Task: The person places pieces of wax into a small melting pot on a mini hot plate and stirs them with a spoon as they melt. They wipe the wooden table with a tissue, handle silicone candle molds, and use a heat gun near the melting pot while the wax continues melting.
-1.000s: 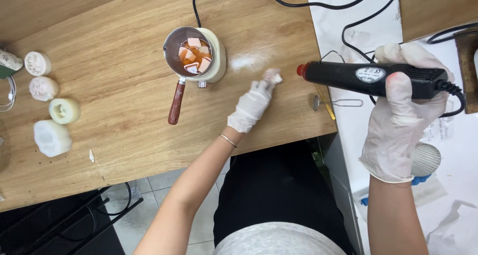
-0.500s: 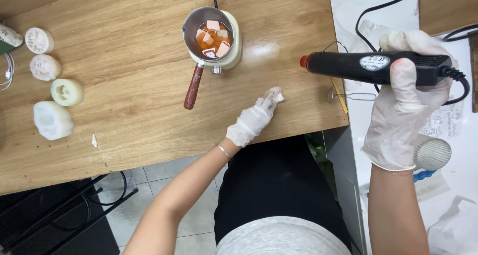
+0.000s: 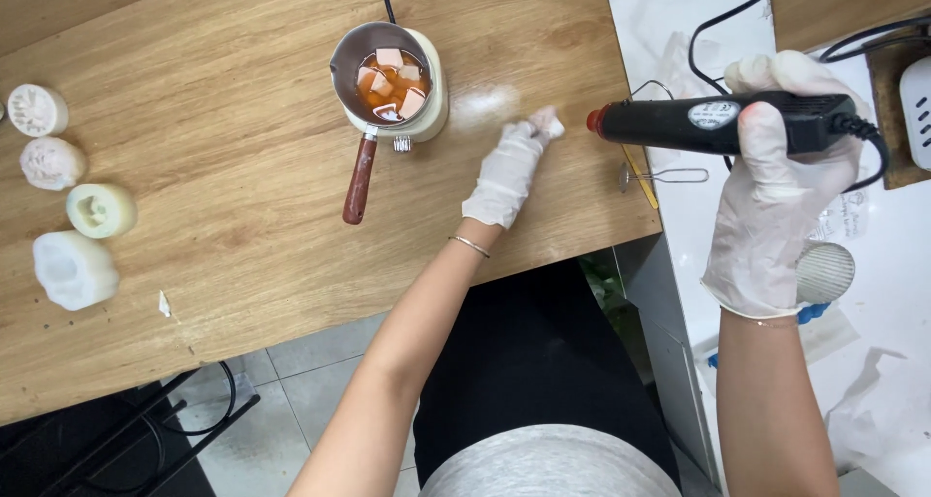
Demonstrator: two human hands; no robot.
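My right hand point(image 3: 776, 182), in a white glove, grips a black heat gun point(image 3: 713, 124) with a red nozzle that points left over the wooden table point(image 3: 223, 216). My left hand point(image 3: 509, 172), also gloved, rests on the table and pinches a small wad of white tissue point(image 3: 545, 124) just left of the nozzle. A pale smear point(image 3: 485, 102) lies on the wood beside the tissue. A metal melting pot point(image 3: 383, 70) with a brown handle holds orange liquid and pale chunks, left of my left hand.
Several white silicone moulds point(image 3: 73, 264) line the table's left edge. A white counter point(image 3: 873, 264) on the right carries black cables point(image 3: 737, 22), a wire loop tool point(image 3: 669, 175) and a mesh strainer point(image 3: 824, 274). The floor shows below the table's front edge.
My left hand has slid up and right across the wood with the tissue, toward the pale smear and the nozzle. The heat gun stays in my right hand, still pointing left.
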